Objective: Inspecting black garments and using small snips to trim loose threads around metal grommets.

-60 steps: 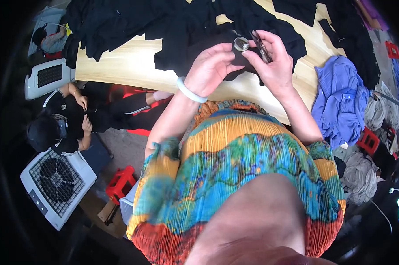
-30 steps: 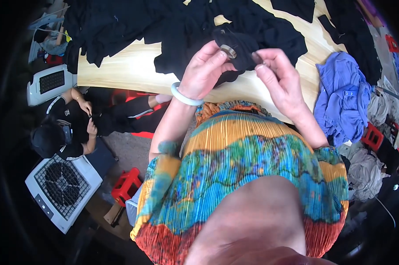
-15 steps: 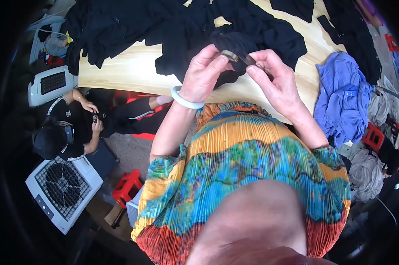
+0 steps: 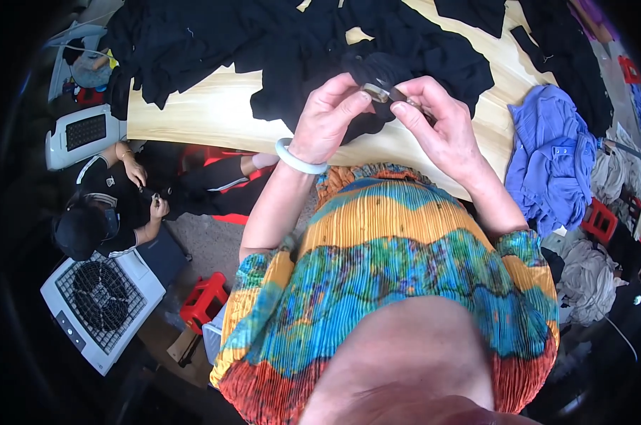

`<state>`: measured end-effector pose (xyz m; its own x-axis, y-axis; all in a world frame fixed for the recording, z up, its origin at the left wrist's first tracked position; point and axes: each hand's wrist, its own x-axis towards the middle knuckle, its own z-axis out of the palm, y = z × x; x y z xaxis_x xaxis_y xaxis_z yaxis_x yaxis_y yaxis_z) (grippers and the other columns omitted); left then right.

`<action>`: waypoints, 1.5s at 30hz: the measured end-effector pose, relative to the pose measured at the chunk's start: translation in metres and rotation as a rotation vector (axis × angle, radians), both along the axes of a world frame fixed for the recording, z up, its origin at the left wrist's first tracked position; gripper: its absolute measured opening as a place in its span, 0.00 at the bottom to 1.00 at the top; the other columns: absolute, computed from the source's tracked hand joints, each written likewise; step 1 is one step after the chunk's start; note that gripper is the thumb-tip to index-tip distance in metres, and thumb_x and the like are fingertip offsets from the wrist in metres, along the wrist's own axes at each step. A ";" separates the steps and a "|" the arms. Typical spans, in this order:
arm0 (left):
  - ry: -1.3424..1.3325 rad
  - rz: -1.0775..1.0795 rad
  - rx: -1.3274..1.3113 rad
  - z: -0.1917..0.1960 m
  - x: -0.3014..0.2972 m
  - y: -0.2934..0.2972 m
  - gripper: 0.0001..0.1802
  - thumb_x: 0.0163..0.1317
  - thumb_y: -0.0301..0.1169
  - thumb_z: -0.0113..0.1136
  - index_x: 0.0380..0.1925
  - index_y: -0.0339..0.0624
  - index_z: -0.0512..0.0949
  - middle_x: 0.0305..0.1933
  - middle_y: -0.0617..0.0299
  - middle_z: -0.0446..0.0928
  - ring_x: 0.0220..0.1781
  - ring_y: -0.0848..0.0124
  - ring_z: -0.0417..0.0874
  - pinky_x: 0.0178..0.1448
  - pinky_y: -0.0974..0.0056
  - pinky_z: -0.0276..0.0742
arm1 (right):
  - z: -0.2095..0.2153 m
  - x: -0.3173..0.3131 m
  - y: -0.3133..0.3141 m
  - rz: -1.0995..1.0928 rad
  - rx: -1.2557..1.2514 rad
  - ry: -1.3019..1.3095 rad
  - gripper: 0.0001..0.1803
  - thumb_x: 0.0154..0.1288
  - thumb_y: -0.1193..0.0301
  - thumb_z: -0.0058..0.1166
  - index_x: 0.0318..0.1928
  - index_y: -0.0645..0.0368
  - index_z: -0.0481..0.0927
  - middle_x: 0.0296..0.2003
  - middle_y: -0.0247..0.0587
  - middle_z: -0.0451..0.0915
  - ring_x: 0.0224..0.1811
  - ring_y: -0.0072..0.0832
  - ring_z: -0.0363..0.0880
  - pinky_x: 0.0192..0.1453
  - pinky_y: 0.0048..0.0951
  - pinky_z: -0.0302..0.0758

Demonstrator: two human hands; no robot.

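Observation:
Above the near edge of the table, my left hand (image 4: 332, 113) is closed, its thumb and fingers pinching a round, brownish, ring-shaped buckle (image 4: 374, 92). Black fabric (image 4: 380, 67) lies against and behind the buckle. Close by on the right, my right hand (image 4: 437, 124) is closed too, gripping a dark, narrow piece (image 4: 398, 94) whose tip meets the buckle's edge. A brownish, mottled part (image 4: 421, 110) shows between the right fingers; its kind I cannot make out. Fingers partly hide both pieces. A pale bangle (image 4: 299, 159) circles my left wrist.
More black cloth (image 4: 193, 42) spreads across the pale wooden table (image 4: 186, 117). A blue-violet garment (image 4: 550, 156) hangs over the table's right end. To the left, a seated person (image 4: 97, 205) handles something small beside a fan unit (image 4: 100, 301). A red stool (image 4: 205, 301) stands on the floor.
The ring-shaped buckle has shifted slightly right and tilted, and the dark piece now meets its edge. Both hands keep their pinch. The seated person's hands have moved a little lower.

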<state>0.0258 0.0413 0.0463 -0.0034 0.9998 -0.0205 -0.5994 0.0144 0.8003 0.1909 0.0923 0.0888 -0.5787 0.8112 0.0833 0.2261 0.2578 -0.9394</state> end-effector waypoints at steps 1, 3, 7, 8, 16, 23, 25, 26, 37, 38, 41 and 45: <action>0.000 -0.006 -0.005 -0.001 -0.001 0.000 0.13 0.59 0.25 0.50 0.44 0.35 0.70 0.39 0.61 0.74 0.40 0.75 0.74 0.46 0.70 0.71 | 0.001 0.000 0.000 0.001 0.000 0.000 0.12 0.56 0.69 0.53 0.37 0.63 0.70 0.19 0.33 0.72 0.19 0.15 0.66 0.22 0.18 0.63; -0.049 -0.009 -0.010 -0.001 -0.001 -0.001 0.13 0.59 0.26 0.50 0.44 0.35 0.70 0.39 0.61 0.74 0.40 0.75 0.74 0.46 0.70 0.71 | 0.004 -0.001 0.000 0.017 0.036 -0.034 0.11 0.56 0.69 0.54 0.36 0.62 0.71 0.19 0.34 0.73 0.18 0.16 0.67 0.21 0.18 0.63; -0.135 -0.011 -0.013 0.005 0.001 0.000 0.13 0.59 0.26 0.50 0.44 0.36 0.71 0.40 0.61 0.74 0.41 0.75 0.74 0.46 0.69 0.71 | 0.002 -0.005 -0.003 -0.032 0.040 0.034 0.11 0.56 0.69 0.54 0.36 0.62 0.71 0.19 0.34 0.73 0.18 0.16 0.67 0.21 0.18 0.63; -0.135 -0.014 -0.013 0.004 0.000 0.001 0.13 0.59 0.26 0.50 0.44 0.36 0.71 0.40 0.61 0.74 0.41 0.75 0.74 0.46 0.69 0.71 | 0.003 -0.005 -0.002 -0.025 0.066 0.001 0.10 0.56 0.70 0.54 0.36 0.62 0.71 0.19 0.33 0.73 0.18 0.15 0.67 0.22 0.17 0.63; -0.199 -0.116 -0.053 -0.003 -0.005 -0.003 0.13 0.59 0.25 0.48 0.44 0.37 0.70 0.42 0.61 0.73 0.42 0.74 0.74 0.47 0.69 0.70 | 0.001 -0.002 0.020 -0.187 -0.139 0.248 0.09 0.58 0.73 0.51 0.39 0.63 0.72 0.23 0.28 0.74 0.27 0.09 0.68 0.31 0.12 0.66; -0.258 -0.106 -0.090 -0.003 -0.004 -0.001 0.13 0.60 0.26 0.47 0.45 0.38 0.70 0.42 0.61 0.73 0.44 0.72 0.73 0.48 0.66 0.69 | 0.002 0.001 0.017 -0.086 -0.128 0.185 0.19 0.52 0.72 0.58 0.45 0.61 0.70 0.28 0.27 0.72 0.28 0.11 0.65 0.32 0.12 0.65; -0.245 -0.126 -0.086 -0.005 -0.005 -0.001 0.13 0.60 0.26 0.47 0.45 0.38 0.70 0.43 0.61 0.73 0.44 0.72 0.73 0.49 0.64 0.69 | 0.001 0.000 0.017 0.034 -0.077 0.163 0.20 0.52 0.71 0.58 0.45 0.61 0.69 0.27 0.30 0.73 0.27 0.11 0.66 0.31 0.13 0.65; -0.245 -0.125 -0.087 -0.005 -0.005 -0.001 0.13 0.60 0.26 0.47 0.45 0.38 0.70 0.43 0.61 0.73 0.44 0.72 0.73 0.49 0.64 0.69 | 0.001 0.000 0.016 0.035 -0.078 0.163 0.20 0.52 0.71 0.58 0.45 0.61 0.69 0.27 0.30 0.73 0.27 0.11 0.66 0.31 0.13 0.65; 0.013 -0.116 0.005 0.006 -0.006 -0.002 0.13 0.59 0.26 0.49 0.44 0.37 0.70 0.39 0.62 0.74 0.40 0.77 0.73 0.45 0.72 0.70 | 0.013 0.003 0.012 0.049 0.077 -0.023 0.19 0.50 0.73 0.57 0.45 0.54 0.72 0.20 0.33 0.70 0.19 0.15 0.68 0.24 0.16 0.66; 0.014 -0.114 0.004 0.005 -0.006 -0.002 0.13 0.59 0.26 0.49 0.44 0.37 0.70 0.39 0.62 0.74 0.40 0.77 0.73 0.45 0.72 0.70 | 0.008 -0.001 0.014 0.083 0.146 0.013 0.17 0.49 0.74 0.57 0.43 0.54 0.74 0.20 0.33 0.71 0.19 0.16 0.69 0.24 0.17 0.67; -0.010 -0.152 0.005 -0.004 -0.007 -0.001 0.12 0.59 0.26 0.49 0.43 0.37 0.71 0.39 0.63 0.74 0.40 0.77 0.73 0.44 0.73 0.70 | 0.005 -0.005 0.018 0.084 0.204 0.034 0.13 0.47 0.78 0.55 0.37 0.55 0.76 0.21 0.34 0.71 0.19 0.21 0.71 0.23 0.20 0.68; -0.121 -0.126 -0.077 -0.003 -0.005 -0.002 0.11 0.59 0.26 0.49 0.42 0.38 0.71 0.39 0.63 0.74 0.40 0.77 0.74 0.44 0.72 0.71 | 0.010 -0.003 0.021 0.078 0.426 -0.080 0.11 0.44 0.80 0.54 0.33 0.58 0.74 0.22 0.36 0.71 0.21 0.27 0.72 0.24 0.21 0.68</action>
